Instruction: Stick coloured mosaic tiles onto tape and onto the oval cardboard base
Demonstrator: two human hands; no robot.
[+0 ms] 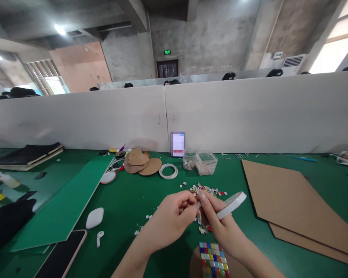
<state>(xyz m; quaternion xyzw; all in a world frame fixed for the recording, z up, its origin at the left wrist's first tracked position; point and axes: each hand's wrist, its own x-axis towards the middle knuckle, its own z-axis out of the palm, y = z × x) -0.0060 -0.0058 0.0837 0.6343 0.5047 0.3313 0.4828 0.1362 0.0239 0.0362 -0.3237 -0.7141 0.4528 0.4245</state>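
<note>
Both hands meet above the table's middle. My left hand [175, 216] is closed, its thumb and fingers pinched at something too small to make out. My right hand [217, 216] holds a roll of white tape [232, 204] against its palm, its fingertips touching those of the left. Small coloured mosaic tiles [203, 230] lie scattered under and behind the hands. Below the right wrist, a grid of coloured tiles [213, 259] sits on a round brown board [195, 262] at the bottom edge.
Brown boards [295, 200] lie at the right, a green board [66, 204] at the left. Nearby are a phone [62, 255], a white earphone case [94, 218] and an earbud [99, 238]. Round cardboard pieces [150, 166], a white ring [168, 171] and a clear box [205, 162] stand farther back.
</note>
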